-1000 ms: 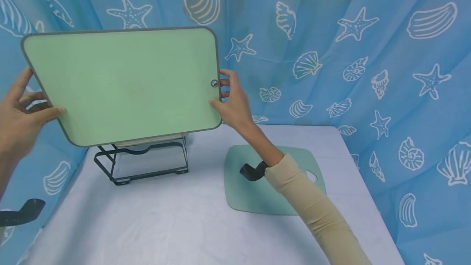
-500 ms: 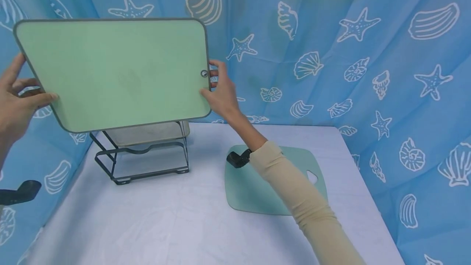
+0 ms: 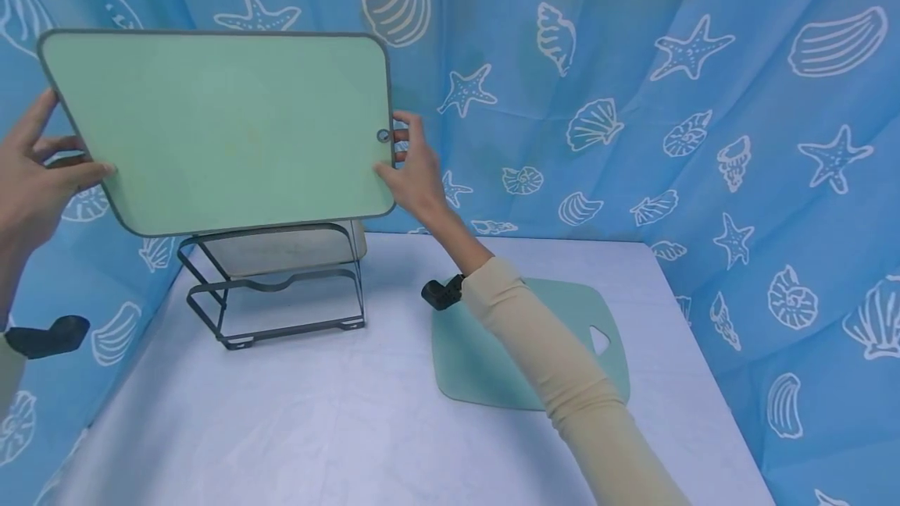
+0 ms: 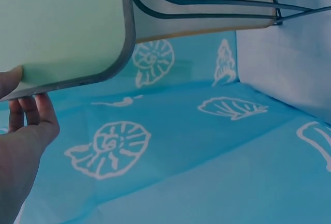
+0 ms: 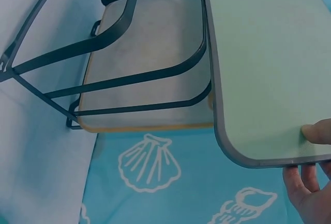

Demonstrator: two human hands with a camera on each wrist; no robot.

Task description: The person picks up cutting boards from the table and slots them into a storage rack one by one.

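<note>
A large light green cutting board [image 3: 225, 123] with a grey rim and a small ring near its right edge is held up by both hands. My left hand [image 3: 42, 170] grips its left edge, thumb on the front face and fingers behind. On the opposite edge, my right hand [image 3: 418, 170] pinches it the same way, below the ring. The board's lower edge is just above and in front of a black wire rack [image 3: 281, 285]. In the right wrist view, a greyish board [image 5: 155, 53] with a tan edge stands in the rack's rear part, beside the green board.
A smaller teal cutting board [image 3: 492, 365] with a handle hole lies flat on the white table [image 3: 295, 420], under my right forearm. A blue curtain [image 3: 633, 100] with shell prints hangs behind and at both sides. Black wrist mounts sit on both arms.
The green board has been raised and carried slightly left by both hands, uncovering more of the rack and the greyish board. In the last half second the lift has been small.
</note>
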